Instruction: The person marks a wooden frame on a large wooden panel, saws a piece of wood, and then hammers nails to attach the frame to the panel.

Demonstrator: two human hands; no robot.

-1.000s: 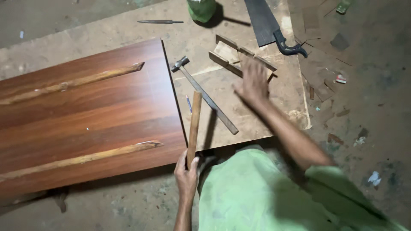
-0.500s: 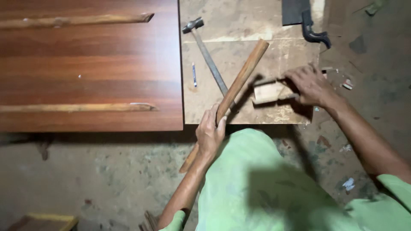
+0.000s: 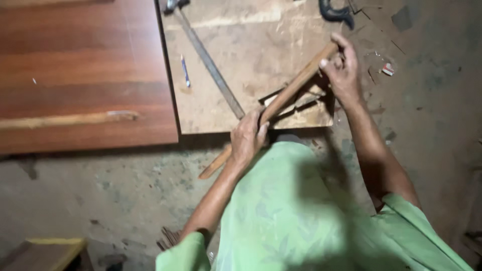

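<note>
The left hand (image 3: 247, 136) is closed around the middle of a long wooden stick (image 3: 281, 100), fingers wrapped over it just at the near edge of the plywood sheet (image 3: 261, 50). The right hand (image 3: 342, 70) grips the far, upper end of the same stick, thumb and fingers curled about its tip. The stick runs on a slant between the two hands, from low left, where its free end hangs out over the floor (image 3: 90, 200), up to the right over the sheet's near right corner.

Under the stick, at that corner, lies a small wooden frame piece (image 3: 301, 103) made of thin strips; whether the stick touches it cannot be told. Just left of the left hand a long metal hammer (image 3: 208, 65) lies at an angle on the plywood, its head towards the far edge. A small blue pen (image 3: 185, 70) lies left of the hammer's shaft. At the top right a dark saw handle (image 3: 335, 11) shows at the picture's edge. To the left, a reddish-brown veneered board (image 3: 80, 70) lies beside the plywood, with a pale wooden strip (image 3: 70, 119) along it. Scraps lie on the dusty floor to the right.
</note>
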